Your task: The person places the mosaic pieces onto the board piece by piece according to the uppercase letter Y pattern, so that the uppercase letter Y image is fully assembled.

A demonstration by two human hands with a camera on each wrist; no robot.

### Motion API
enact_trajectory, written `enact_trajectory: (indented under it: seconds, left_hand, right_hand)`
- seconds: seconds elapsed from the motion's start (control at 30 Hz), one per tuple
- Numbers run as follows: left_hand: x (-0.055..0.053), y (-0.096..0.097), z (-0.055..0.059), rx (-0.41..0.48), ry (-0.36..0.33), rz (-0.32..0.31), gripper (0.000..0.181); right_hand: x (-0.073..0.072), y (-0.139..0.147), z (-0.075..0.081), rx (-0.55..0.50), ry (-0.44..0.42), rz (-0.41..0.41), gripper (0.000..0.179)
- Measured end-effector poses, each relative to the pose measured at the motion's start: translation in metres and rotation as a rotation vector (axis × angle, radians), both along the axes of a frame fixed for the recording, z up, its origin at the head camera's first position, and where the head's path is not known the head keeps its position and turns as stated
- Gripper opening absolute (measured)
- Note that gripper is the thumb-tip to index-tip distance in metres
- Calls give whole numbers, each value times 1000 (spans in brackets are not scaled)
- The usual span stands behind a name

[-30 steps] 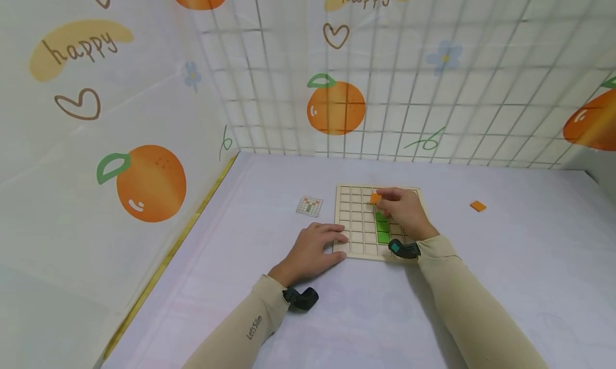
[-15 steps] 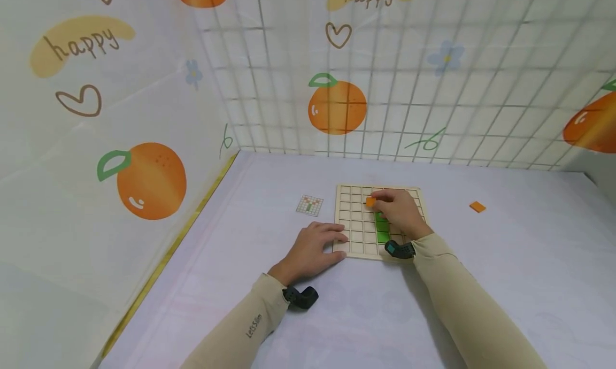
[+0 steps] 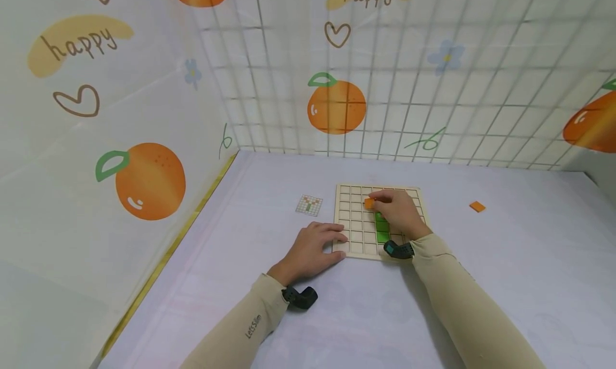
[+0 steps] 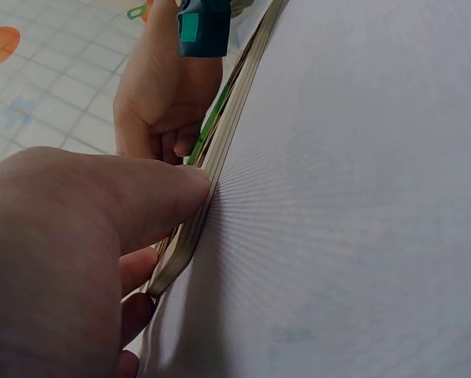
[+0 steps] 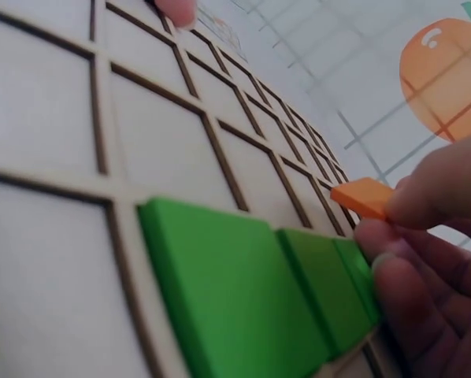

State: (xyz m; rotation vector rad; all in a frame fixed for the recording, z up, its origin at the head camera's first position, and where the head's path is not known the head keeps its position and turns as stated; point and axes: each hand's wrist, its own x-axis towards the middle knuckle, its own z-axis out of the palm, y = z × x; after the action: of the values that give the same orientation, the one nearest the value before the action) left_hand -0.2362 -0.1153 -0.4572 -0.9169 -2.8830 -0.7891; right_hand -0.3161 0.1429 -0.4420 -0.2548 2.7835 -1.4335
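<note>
A pale wooden grid board [image 3: 356,247] lies on the table, with a column of green square tiles [image 3: 382,229] set in its cells. My right hand [image 3: 398,213] pinches an orange square tile [image 3: 369,203] over the board, just beyond and left of the green column. In the right wrist view the orange tile [image 5: 363,197] is tilted, its near end between thumb and fingers. My left hand [image 3: 313,250] rests at the board's near left corner with fingers spread loosely. In the left wrist view its thumb [image 4: 168,197] touches the board's side edge [image 4: 231,130].
Left of the board lies a small card [image 3: 309,205] printed with a coloured grid pattern. Another orange tile [image 3: 477,206] lies on the table to the right. A patterned sheet over wire mesh [image 3: 409,91] stands behind the white tabletop [image 3: 356,315].
My right hand has moved slightly left and nearer with the orange tile, which now appears lower over the grid. My left hand has stayed in place.
</note>
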Motion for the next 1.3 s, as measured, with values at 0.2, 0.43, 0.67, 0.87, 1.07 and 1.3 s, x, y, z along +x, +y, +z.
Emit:
enact_trajectory:
  seconds: [0.2,0.43,0.67,0.87,1.07,1.3]
  left_hand:
    - [0,0,0,-5,1,2,33]
    - [0,0,0,4,8,-6,33]
    - [-2,0,-2,-3,9,-8,34]
    - [-1,0,-2,0,14,-7,33]
    - [-2,0,-3,1,16,-7,33]
    - [-2,0,-3,0,24,-11,33]
  right_hand:
    - [0,1,-1,-9,-8,1,28]
    - [0,2,-1,16,17,8,27]
    - [1,1,0,32,32,-2,26]
    - [1,0,0,48,48,-7,27]
    - [2,-2,-2,51,34,-17,26]
    - [1,-4,-5,55,56,-25,25]
